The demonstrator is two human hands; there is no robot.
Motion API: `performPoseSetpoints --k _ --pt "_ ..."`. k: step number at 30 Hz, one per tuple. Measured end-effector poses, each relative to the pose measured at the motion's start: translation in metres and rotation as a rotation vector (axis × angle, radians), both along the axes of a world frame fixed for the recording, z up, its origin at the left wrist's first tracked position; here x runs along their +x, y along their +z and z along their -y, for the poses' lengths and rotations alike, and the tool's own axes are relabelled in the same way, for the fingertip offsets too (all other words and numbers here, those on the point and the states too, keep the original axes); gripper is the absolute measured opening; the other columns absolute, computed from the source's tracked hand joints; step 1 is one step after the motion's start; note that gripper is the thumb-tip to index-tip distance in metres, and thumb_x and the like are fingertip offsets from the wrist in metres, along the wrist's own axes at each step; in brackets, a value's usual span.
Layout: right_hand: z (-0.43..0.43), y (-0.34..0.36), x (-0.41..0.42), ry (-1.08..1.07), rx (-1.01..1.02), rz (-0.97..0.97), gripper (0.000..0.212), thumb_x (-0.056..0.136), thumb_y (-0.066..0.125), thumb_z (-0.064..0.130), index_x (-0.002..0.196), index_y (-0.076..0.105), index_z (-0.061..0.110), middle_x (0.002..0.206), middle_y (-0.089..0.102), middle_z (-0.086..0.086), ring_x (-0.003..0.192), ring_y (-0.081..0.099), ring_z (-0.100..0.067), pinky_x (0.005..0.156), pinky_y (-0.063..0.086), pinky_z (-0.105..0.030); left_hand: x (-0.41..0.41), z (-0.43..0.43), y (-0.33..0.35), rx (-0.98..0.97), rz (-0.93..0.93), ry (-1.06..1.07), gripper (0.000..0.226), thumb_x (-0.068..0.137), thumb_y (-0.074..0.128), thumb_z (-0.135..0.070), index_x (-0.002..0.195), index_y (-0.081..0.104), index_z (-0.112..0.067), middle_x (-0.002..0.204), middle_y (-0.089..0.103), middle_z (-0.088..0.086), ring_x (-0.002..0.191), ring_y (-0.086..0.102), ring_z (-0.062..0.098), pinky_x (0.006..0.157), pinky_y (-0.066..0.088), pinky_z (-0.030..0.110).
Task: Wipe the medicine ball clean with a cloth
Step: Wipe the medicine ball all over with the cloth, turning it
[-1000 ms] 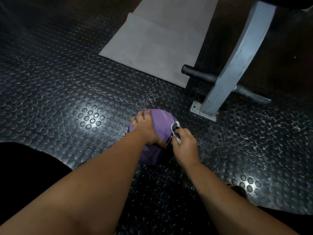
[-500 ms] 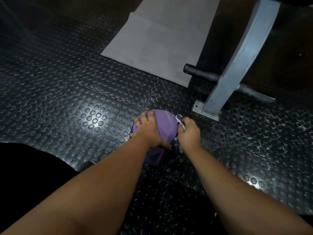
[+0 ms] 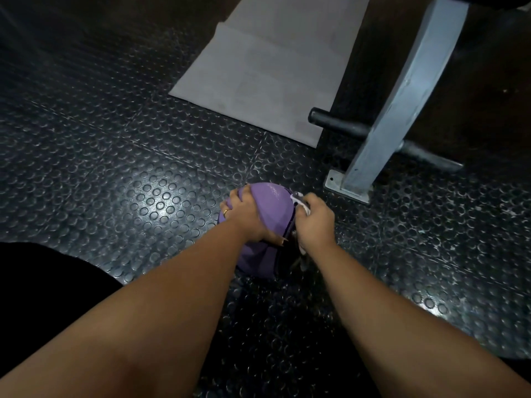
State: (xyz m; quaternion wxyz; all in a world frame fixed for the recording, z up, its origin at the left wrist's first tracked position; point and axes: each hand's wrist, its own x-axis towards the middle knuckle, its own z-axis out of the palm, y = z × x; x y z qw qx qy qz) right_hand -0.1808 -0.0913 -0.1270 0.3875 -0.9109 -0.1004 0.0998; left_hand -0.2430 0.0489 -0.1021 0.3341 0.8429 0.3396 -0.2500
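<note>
Between the hands [image 3: 244,216] [image 3: 314,224] rests the medicine ball [image 3: 271,206].

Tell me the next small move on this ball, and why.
Probably drag the white cloth down the purple medicine ball along its right side, toward the person. The right hand holds the cloth at the ball's upper right edge, and the left hand grips its top left, steadying it on the studded floor.
</note>
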Motion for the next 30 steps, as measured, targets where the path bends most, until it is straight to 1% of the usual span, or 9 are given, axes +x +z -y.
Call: performPoseSetpoints --k 6,9,12,14,17,20,24,27,30 --pt "0.001 0.005 -0.009 0.096 0.030 0.023 0.013 0.086 0.055 0.002 0.096 0.061 0.008 0.093 0.056 -0.003 0.082 0.054 -0.020 0.062 0.033 -0.021 -0.002 -0.009 0.000 -0.009 0.019 0.008 0.156 0.047 0.094 -0.056 0.157 -0.011 -0.020 0.163 -0.004 0.011 0.150 -0.003 0.042 0.120 0.016 0.060" --pt "0.011 0.003 -0.044 0.166 0.122 0.075 0.012 0.083 0.058 0.000 0.090 0.059 0.010 0.092 0.052 0.003 0.081 0.050 -0.011 0.068 0.033 -0.004 -0.001 -0.018 0.000 -0.023 0.009 -0.023 0.156 0.049 0.093 -0.056 0.157 -0.012 -0.019 0.164 -0.005 0.012 0.150 -0.001 0.043 0.120 0.016 0.061" --pt "0.013 0.002 -0.050 0.228 0.144 0.105 0.013 0.082 0.058 0.001 0.091 0.060 0.010 0.092 0.053 0.004 0.083 0.049 -0.007 0.073 0.032 -0.002 -0.002 -0.023 0.001 -0.032 -0.017 -0.062 0.157 0.049 0.093 -0.057 0.157 -0.014 -0.019 0.164 -0.008 0.011 0.150 -0.002 0.042 0.120 0.017 0.061" --pt "0.007 0.004 -0.041 0.192 0.155 0.099 0.016 0.083 0.058 0.000 0.094 0.064 0.010 0.092 0.054 0.005 0.081 0.050 -0.006 0.071 0.034 -0.003 -0.003 -0.022 0.002 -0.024 -0.005 -0.058 0.156 0.048 0.093 -0.057 0.157 -0.012 -0.017 0.163 -0.004 0.012 0.150 0.001 0.042 0.120 0.018 0.060" --pt "-0.009 0.004 -0.014 0.030 0.129 0.031 0.016 0.085 0.056 0.003 0.095 0.067 0.009 0.085 0.058 -0.004 0.075 0.053 -0.017 0.065 0.040 -0.022 -0.007 -0.019 0.002 -0.031 0.037 -0.001 0.155 0.048 0.094 -0.055 0.158 -0.009 -0.018 0.163 -0.001 0.010 0.150 0.003 0.041 0.120 0.018 0.058" --pt "-0.025 0.003 0.022 0.044 0.013 -0.067 0.020 0.088 0.055 0.008 0.102 0.068 0.008 0.094 0.066 -0.014 0.084 0.061 -0.028 0.073 0.048 -0.032 -0.012 -0.021 -0.001 -0.032 0.051 -0.010 0.157 0.045 0.096 -0.054 0.157 -0.008 -0.020 0.163 -0.004 0.008 0.150 0.001 0.041 0.120 0.018 0.058" --pt "-0.032 0.003 0.037 0.179 -0.081 -0.064 0.025 0.091 0.052 0.008 0.113 0.065 0.004 0.110 0.061 -0.016 0.100 0.057 -0.029 0.083 0.043 -0.028 -0.014 -0.024 -0.005 -0.034 0.064 -0.009 0.158 0.043 0.096 -0.055 0.158 -0.007 -0.023 0.163 -0.005 0.006 0.150 0.000 0.039 0.119 0.020 0.059" --pt "-0.023 0.005 0.010 0.227 -0.050 0.057 0.022 0.089 0.052 0.003 0.108 0.061 0.002 0.105 0.054 -0.012 0.091 0.054 -0.026 0.072 0.033 -0.023 -0.014 -0.026 -0.008 -0.034 0.073 -0.016 0.158 0.043 0.095 -0.057 0.158 -0.007 -0.023 0.163 -0.004 0.006 0.149 0.001 0.040 0.119 0.021 0.060" --pt "-0.004 0.008 -0.034 0.293 0.067 0.122 0.017 0.086 0.054 0.003 0.101 0.059 0.007 0.101 0.052 -0.006 0.087 0.054 -0.021 0.072 0.037 -0.022 -0.014 -0.027 -0.009 -0.033 0.076 -0.034 0.155 0.046 0.096 -0.054 0.158 -0.007 -0.023 0.162 -0.004 0.008 0.149 0.001 0.041 0.119 0.022 0.059"
